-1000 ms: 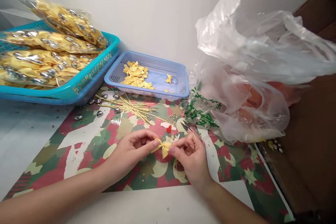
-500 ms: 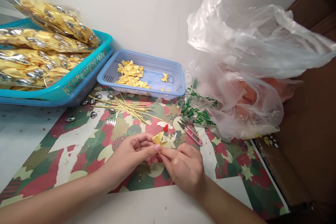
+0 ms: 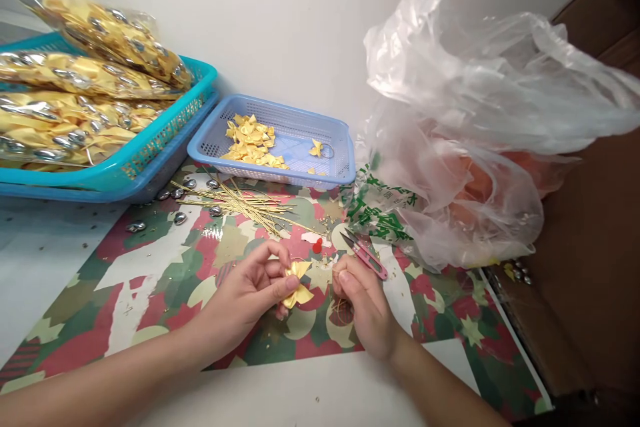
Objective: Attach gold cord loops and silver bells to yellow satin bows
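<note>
My left hand pinches a yellow ribbon bow between thumb and fingers, its pointed tails fanning to the right. To the right of it, my right hand is closed on a thin gold cord, which hangs in a loose loop below the fingertips. Whether the cord joins the bow cannot be made out. Just beyond my hands lie a small red object and pink-handled thread snips. A pile of gold cords lies farther back, with several silver heart-shaped beads to its left.
A blue basket holds yellow bows at the back. On the left, a turquoise basket carries clear bags of bows and silver beads. A crumpled plastic bag stands at the right, near brown cardboard.
My hands, which were together at the bow, have come apart. My right hand has moved to the right with the cord, and the bow now shows more fully in my left hand.
</note>
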A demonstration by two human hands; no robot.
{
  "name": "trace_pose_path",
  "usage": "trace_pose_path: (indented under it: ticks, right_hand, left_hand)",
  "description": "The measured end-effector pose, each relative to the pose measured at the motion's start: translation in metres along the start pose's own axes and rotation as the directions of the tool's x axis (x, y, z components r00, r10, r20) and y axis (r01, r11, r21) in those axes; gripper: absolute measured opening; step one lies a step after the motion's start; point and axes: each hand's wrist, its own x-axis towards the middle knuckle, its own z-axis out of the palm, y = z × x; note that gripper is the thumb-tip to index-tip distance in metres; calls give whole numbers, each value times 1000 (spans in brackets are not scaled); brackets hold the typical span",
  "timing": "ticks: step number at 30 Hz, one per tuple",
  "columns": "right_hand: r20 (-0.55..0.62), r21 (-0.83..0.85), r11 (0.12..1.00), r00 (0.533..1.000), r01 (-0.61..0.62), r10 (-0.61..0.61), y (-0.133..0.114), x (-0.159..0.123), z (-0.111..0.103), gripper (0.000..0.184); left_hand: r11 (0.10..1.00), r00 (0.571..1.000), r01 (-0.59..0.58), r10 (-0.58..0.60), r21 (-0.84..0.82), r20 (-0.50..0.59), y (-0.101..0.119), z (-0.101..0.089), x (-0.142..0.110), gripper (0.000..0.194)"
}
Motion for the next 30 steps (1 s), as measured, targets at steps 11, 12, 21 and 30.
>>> trace_pose_path:
  ticks: [11, 12, 21, 30]
  right_hand:
    - [-30, 79, 997, 1000, 7, -5, 3, -5, 7, 22]
    - [-50, 90, 996, 999, -1, 6, 3, -5, 7, 22]
    - [-117, 172, 985, 992, -32, 52, 3, -5, 6, 15]
    - [-200, -21, 995, 975, 95, -97, 3, -2, 0, 15]
  left_hand:
    - [999, 1000, 6, -6, -51, -2, -1, 0, -4, 39]
    - [998, 1000, -10, 9, -58, -17, -2, 0, -4, 47]
    - [971, 982, -182, 187, 155, -23, 0, -6, -1, 19]
    - [999, 1000, 22, -23, 33, 15, 0, -11, -5, 9]
